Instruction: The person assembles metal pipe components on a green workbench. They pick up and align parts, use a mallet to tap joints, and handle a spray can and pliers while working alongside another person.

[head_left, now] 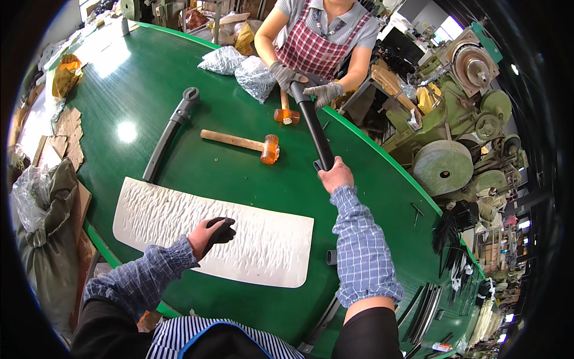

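Note:
My right hand is closed round the lower end of a black tube. A co-worker's grey-gloved hands hold its far end, where a dark grey fitting is attached. My left hand, in a black glove, hovers over a white wrinkled foam-like sheet; its fingers are loosely curled, with nothing visible in them. Beyond the sheet, a similar black tube with a ringed end lies on the green table. To its right rests an orange-headed mallet with a wooden handle.
The co-worker in a checked apron stands across the table. A second mallet and clear plastic bags of parts lie near them. Black strips are at the lower right. Green machinery stands beyond the right edge.

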A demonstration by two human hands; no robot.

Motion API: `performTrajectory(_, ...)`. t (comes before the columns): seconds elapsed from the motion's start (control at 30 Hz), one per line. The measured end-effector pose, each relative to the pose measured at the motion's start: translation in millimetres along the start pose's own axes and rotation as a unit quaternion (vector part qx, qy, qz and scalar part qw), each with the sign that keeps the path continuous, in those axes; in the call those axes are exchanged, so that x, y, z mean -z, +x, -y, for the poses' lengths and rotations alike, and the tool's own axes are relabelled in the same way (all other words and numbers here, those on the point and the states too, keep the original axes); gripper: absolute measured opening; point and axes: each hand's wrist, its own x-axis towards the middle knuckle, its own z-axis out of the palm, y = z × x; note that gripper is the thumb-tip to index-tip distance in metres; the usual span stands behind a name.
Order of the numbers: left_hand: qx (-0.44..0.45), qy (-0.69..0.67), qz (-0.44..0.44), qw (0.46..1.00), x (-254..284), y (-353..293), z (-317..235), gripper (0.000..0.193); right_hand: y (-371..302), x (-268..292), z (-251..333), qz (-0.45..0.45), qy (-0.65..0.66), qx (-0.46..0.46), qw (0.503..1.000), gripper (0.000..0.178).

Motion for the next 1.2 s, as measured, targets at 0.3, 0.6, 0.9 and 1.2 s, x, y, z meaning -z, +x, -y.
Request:
performTrajectory(0.3, -0.087, -0.01, 0.059, 0.994, -58.3, -36.5, -10.1, 0.039, -132.3, 4.7, -3.5, -0.005, 0.202, 0.028, 0.979, 0.048)
performTrajectory(0.6, -0.276, 0.152, 0.297, 0.901, -189.5, -107.8, -43.9, 0.068, -403.4, 10.6, 22.0, 0.046, 0.581, 0.053, 0.811, 0.07)
performTrajectory(0.9, -0.254, 0.337, 0.469, 0.776, -232.8, -201.3, 52.8, 0.077, -615.3, -42.5, 83.2, -0.254, 0.493, -0.124, 0.823, 0.077)
performTrajectory(1.2, 0.025, 0.47, 0.734, 0.49, -239.3, -356.8, 157.4, 0.062, -901.5, -87.1, 127.8, -0.686, 0.413, -0.331, 0.5, 0.037)
